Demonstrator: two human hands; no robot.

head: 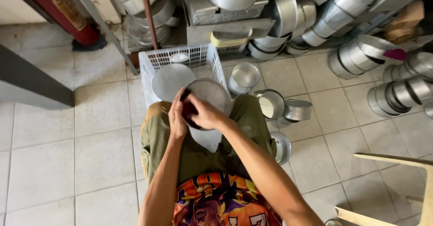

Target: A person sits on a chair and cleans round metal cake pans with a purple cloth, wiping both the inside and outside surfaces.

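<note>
From the head camera, the dark thing under the right hand (204, 113) was mostly hidden by fingers; what it was could not be made out. The round metal pan (212, 95) sat tilted over the knees, just in front of the white plastic crate (207, 61). A red cylinder (67, 13) with a worn yellowish label stood at the upper left. The left hand (177, 117) clasped the pan's near rim, fingers closed; the right pressed into its mouth, fingers curled around the dark thing.
</note>
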